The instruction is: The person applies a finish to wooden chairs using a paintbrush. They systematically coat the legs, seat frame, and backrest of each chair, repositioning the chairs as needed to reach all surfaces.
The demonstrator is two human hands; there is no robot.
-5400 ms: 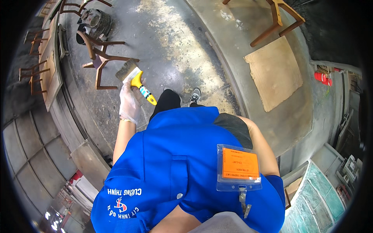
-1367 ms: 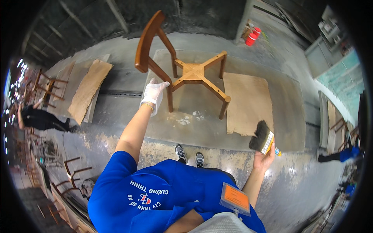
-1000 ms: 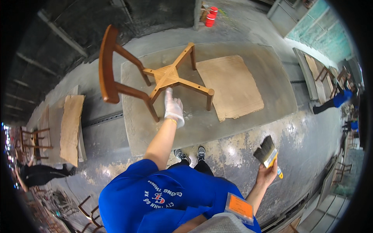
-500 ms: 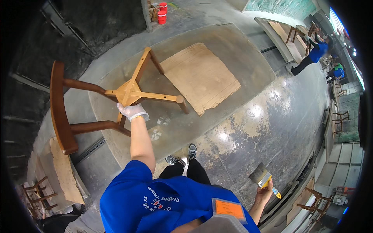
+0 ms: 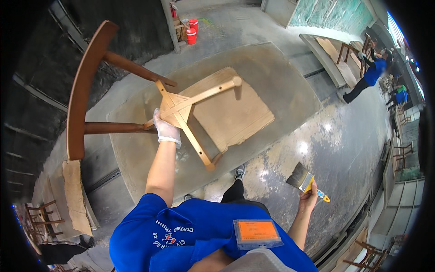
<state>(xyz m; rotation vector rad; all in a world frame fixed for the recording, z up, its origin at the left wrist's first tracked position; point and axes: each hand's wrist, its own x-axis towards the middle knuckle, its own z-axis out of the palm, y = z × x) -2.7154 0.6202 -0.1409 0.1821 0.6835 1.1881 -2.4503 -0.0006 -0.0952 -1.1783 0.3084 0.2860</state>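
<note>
A wooden chair frame (image 5: pixel 206 95) hangs tilted in the air, with its curved dark brown back rail (image 5: pixel 80 97) toward the far left. Lighter wood rails cross beneath a triangular centre block. My left hand (image 5: pixel 166 132), in a thin clear glove, grips the frame beside that block; its fingertips are partly hidden. Low on the right, my bare right hand (image 5: pixel 309 199) is closed around a wide flat paintbrush (image 5: pixel 306 182) with a yellow and blue handle, its dark bristles pointing up and left, apart from the chair.
A brown cardboard sheet (image 5: pixel 247 115) lies on a large grey platform (image 5: pixel 290 86) under the chair. Two red buckets (image 5: pixel 191 36) stand at the back. A co-worker in blue (image 5: pixel 375 71) handles another chair at the far right. More chairs (image 5: pixel 43 217) stand at the lower left.
The chair has turned clockwise, its back rail swinging upward and its light rails pointing in new directions. My left hand has shifted slightly right with it. The brush stays nearly in place.
</note>
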